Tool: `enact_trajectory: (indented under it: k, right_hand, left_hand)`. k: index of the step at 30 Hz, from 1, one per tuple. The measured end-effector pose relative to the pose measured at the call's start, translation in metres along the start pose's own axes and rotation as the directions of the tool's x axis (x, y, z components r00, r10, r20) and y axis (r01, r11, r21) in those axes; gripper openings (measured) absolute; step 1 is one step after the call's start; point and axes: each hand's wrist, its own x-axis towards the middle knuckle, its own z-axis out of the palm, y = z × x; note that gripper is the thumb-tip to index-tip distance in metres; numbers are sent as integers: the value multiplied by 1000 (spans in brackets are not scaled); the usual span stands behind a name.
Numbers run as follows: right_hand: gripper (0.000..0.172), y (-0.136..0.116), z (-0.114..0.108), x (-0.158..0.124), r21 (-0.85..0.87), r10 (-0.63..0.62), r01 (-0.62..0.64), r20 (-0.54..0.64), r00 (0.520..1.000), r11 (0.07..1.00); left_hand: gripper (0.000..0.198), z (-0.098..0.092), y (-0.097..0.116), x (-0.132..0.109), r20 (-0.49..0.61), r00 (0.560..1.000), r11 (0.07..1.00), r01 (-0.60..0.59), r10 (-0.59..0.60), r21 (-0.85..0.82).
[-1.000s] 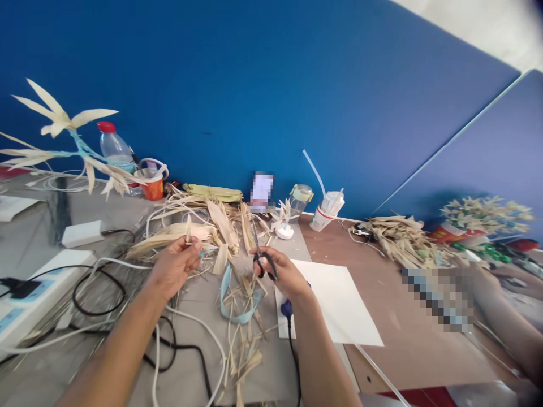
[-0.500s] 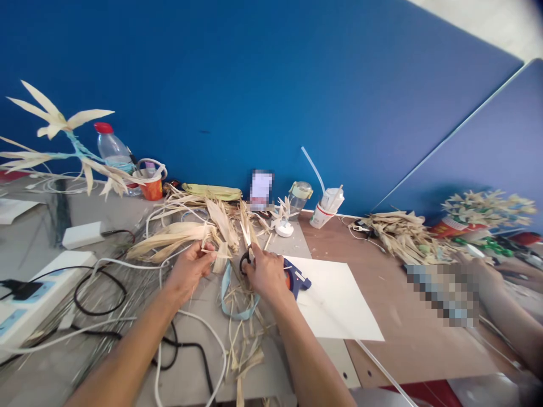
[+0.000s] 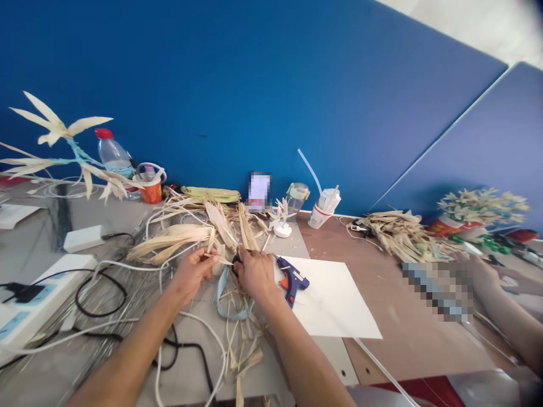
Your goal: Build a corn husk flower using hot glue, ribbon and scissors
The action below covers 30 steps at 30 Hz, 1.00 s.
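Note:
My left hand (image 3: 193, 274) pinches a small pale piece of corn husk (image 3: 220, 251) between thumb and fingers. My right hand (image 3: 257, 272) is closed around the black handles of a pair of scissors (image 3: 236, 263). Their blades point left toward the husk piece; whether they touch it I cannot tell. Just beyond my hands lies a heap of dried corn husks (image 3: 173, 237). Below the scissors is a loop of light blue ribbon (image 3: 219, 299), with husk scraps around it. A blue glue gun (image 3: 292, 282) lies right of my right hand on a white sheet (image 3: 335, 305).
White and black cables and a power strip (image 3: 46, 288) cover the left side. A husk flower branch (image 3: 76, 148), a bottle (image 3: 112, 152) and a red cup (image 3: 151, 191) stand behind. A phone (image 3: 259, 189) leans at the wall. Another person's arm (image 3: 504, 305) is at right.
The scissors have swung from pointing up and away to pointing left at the husk piece. My right hand has shifted slightly left; my left hand still pinches the husk.

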Motion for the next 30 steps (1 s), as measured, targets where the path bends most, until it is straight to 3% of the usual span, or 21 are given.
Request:
enact_trajectory:
  k: [5, 11, 17, 25, 30]
  right_hand:
    - [38, 1, 3, 1, -14, 19, -18, 27, 999, 1000]
    - [16, 2, 2, 1, -21, -11, 12, 27, 1000, 1000]
    - [26, -2, 3, -2, -21, -51, 51, -14, 999, 998]
    - [21, -2, 3, -2, 13, -37, 37, 24, 999, 999]
    - [29, -4, 1, -4, 45, -41, 41, -10, 999, 998]
  left_hand:
    - [28, 2, 3, -1, -1, 1000, 999, 24, -24, -35]
    - [30, 4, 6, -4, 1, 999, 999, 46, -46, -21]
    - [28, 5, 4, -5, 13, 999, 999, 47, -47, -5]
    - [23, 6, 5, -6, 32, 999, 994, 42, -39, -100]
    - [22, 7, 6, -6, 48, 998, 991, 51, -46, -122]
